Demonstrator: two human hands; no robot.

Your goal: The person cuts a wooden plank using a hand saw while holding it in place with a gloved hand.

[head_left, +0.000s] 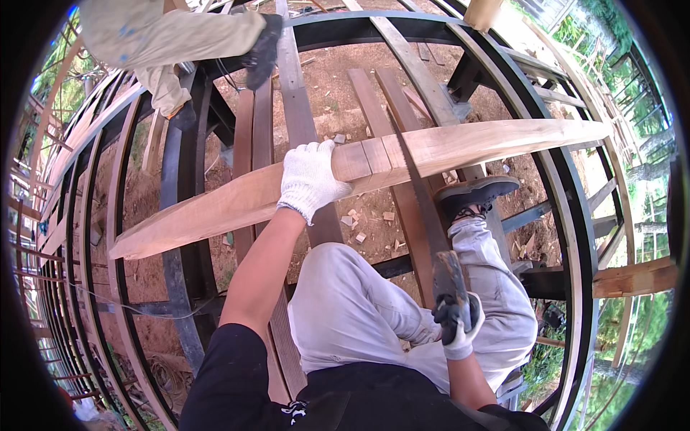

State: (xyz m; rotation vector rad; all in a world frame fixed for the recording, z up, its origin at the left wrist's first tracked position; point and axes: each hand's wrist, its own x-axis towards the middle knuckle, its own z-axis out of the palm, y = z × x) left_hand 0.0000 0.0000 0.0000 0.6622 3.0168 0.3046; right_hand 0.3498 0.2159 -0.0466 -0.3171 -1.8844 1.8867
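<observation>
A long, pale wooden beam (503, 144) with tapered ends lies across the framing in front of me. My left hand (310, 178), in a white knit glove, is closed over its upper edge left of the middle. In my right hand (458, 322), gloved in white and dark grey, is the handle of a handsaw (426, 205). The saw's long dark blade reaches up to the beam and crosses it right of my left hand. Dark lines run across the beam between that hand and the blade. How deep the blade sits is hard to see.
Dark metal beams (188, 215) and wooden battens (296, 93) form an open frame over bare soil strewn with wood offcuts. My shoe (474, 194) rests on the boards at right. At upper left stand another person's legs (187, 39) in tan trousers and dark shoes.
</observation>
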